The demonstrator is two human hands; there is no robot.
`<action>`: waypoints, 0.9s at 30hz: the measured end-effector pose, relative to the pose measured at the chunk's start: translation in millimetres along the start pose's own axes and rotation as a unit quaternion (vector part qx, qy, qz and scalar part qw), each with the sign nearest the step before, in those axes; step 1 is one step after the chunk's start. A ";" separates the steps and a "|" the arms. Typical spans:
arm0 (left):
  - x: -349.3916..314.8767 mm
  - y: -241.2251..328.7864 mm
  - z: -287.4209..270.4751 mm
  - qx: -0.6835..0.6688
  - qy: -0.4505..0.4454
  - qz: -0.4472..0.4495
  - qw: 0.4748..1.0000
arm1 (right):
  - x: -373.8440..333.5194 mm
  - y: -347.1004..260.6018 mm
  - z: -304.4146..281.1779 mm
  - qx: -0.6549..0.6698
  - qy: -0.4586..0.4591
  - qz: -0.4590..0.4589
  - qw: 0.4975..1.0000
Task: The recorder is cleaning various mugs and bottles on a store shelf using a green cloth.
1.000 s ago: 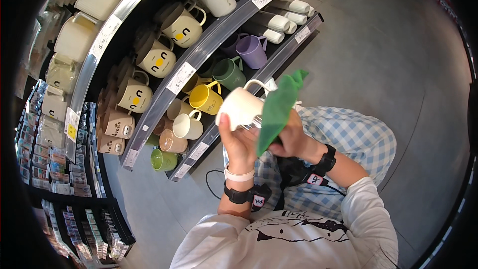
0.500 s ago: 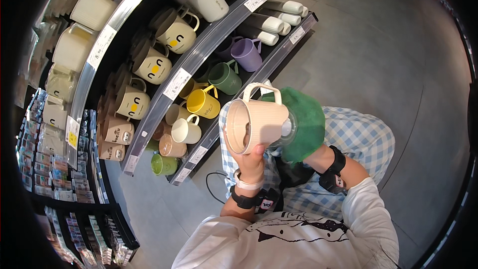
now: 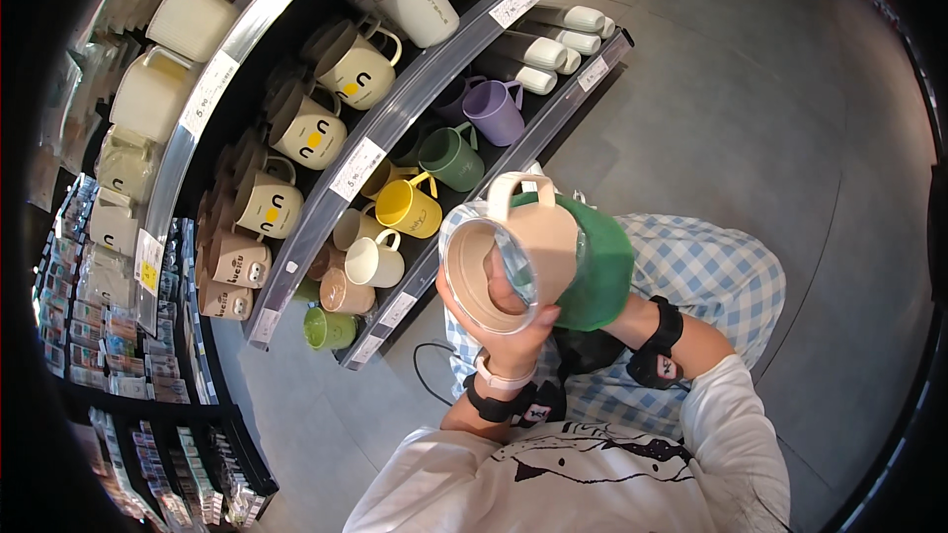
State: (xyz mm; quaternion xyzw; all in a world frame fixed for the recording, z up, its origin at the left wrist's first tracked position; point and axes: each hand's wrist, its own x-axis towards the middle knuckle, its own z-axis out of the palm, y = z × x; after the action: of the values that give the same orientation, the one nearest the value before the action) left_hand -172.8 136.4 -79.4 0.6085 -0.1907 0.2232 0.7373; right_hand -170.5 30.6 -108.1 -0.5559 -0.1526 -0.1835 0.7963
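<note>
A beige ribbed mug is tipped sideways over my lap, its round opening toward the left and its handle up. My left hand is closed around the rim side; fingers show at the opening, where something clear and shiny lies along the edge. A green cloth covers the mug's base end. My right hand comes from the right into this cloth and holds it against the mug; its fingers are hidden.
To the left stands a tiered shelf with a yellow mug, a white mug, a purple mug and several others. Its clear front edges run close to the held mug. A dark cable lies on the grey floor.
The mug has turned so its opening faces up toward me more. My left hand has shifted round the rim. The green cloth has drawn in behind the mug's base.
</note>
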 end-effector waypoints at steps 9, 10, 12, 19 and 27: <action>32.4 17.6 -1.8 -0.051 -0.070 -0.169 0.982 | 23.3 -4.5 -21.0 0.147 -0.071 0.084 0.983; 38.3 18.2 -2.7 -0.028 -0.082 -0.181 0.980 | 27.5 -5.7 -21.2 0.145 -0.068 0.081 0.984; 58.2 26.2 -1.0 -0.033 -0.131 -0.175 0.975 | 34.2 -8.8 -27.6 0.139 -0.060 0.071 0.986; 215.1 97.6 4.3 0.120 -0.153 0.102 0.976 | 69.1 -29.5 -96.7 -0.025 0.115 -0.049 0.992; 374.8 142.4 124.8 0.255 -0.192 0.271 0.908 | 81.7 -6.2 -191.4 -0.415 0.268 -0.052 0.868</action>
State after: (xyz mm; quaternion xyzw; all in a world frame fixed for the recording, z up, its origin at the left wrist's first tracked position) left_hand 56.4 73.0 266.7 0.7316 -0.4226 0.3344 0.4176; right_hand -93.6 -161.5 -130.6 -0.7557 0.1282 -0.4133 0.4916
